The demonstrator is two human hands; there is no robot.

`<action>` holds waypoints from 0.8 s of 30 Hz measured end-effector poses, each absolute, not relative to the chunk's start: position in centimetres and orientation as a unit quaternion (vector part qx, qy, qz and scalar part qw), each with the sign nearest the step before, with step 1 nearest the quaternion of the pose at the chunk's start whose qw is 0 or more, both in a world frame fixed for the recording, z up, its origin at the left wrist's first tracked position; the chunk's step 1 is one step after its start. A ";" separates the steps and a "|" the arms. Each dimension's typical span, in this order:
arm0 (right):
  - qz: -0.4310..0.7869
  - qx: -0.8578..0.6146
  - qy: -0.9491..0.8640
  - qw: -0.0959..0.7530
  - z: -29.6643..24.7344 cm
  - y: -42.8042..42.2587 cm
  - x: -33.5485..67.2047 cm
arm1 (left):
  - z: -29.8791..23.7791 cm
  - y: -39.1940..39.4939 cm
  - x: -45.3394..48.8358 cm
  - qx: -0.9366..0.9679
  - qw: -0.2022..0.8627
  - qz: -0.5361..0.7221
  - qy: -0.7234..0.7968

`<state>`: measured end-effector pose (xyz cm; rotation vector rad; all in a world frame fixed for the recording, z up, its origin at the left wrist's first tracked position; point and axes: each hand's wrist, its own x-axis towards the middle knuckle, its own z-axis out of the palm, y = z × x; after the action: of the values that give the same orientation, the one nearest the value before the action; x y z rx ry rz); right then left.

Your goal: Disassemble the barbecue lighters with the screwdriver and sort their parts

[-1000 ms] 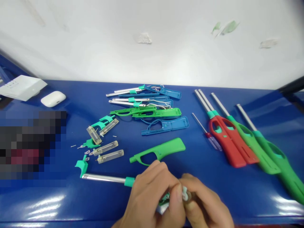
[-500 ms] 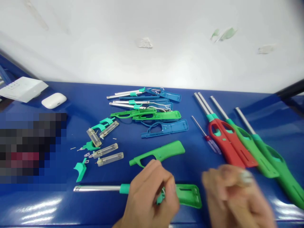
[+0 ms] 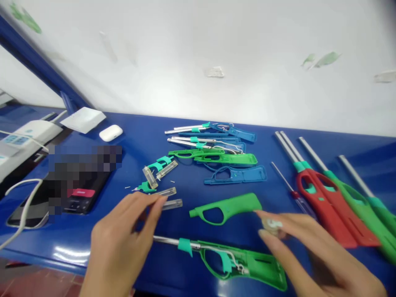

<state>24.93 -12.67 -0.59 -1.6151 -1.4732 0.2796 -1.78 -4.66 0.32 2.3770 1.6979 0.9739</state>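
My right hand (image 3: 312, 247) pinches a small fuel tank (image 3: 269, 225) between thumb and fingers; only its end with a pale fitting shows. My left hand (image 3: 126, 235) hovers over two clear fuel tanks (image 3: 173, 204), its thumb and forefinger tips together; whether anything is between them is hidden. Between and below the hands lies an opened green lighter half-shell (image 3: 262, 268) with a metal tube, turquoise trigger (image 3: 227, 262) and white wire in it. The matching green shell half (image 3: 238, 208) lies just beyond, near my right fingertips.
Loose turquoise parts (image 3: 161, 164) and more clear tanks lie left of centre. Behind are blue shells (image 3: 241, 175) and metal tubes. A screwdriver (image 3: 298, 198), red lighters (image 3: 331, 206) and green lighters lie right. A phone (image 3: 83, 202), cable (image 3: 27, 206) and white case (image 3: 111, 133) are left.
The view has turned left. My left hand has let go of the opened lighter and moved left to the tanks. My right hand has moved nearer the shell halves, the fuel tank now showing.
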 end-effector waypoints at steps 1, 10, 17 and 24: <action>0.108 -0.639 -0.630 0.428 -0.4 -12.2 24.8 | 0.2 -4.2 -2.6 0.766 0.013 0.315 0.561; 0.300 -0.576 -0.683 0.334 0.6 -5.7 20.8 | -1.0 -2.7 -5.3 0.741 0.049 0.311 0.594; 0.316 -0.558 -0.696 0.324 1.0 -3.5 19.6 | 0.0 -6.5 -3.4 0.768 0.094 0.326 0.543; 0.160 -0.560 -0.752 0.308 0.7 -10.9 24.9 | -1.7 -8.9 -0.6 0.885 0.110 0.214 0.398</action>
<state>24.94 -10.88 0.70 -1.4816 -1.9883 0.4228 -0.57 -8.90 -1.66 2.6027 1.1691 0.6289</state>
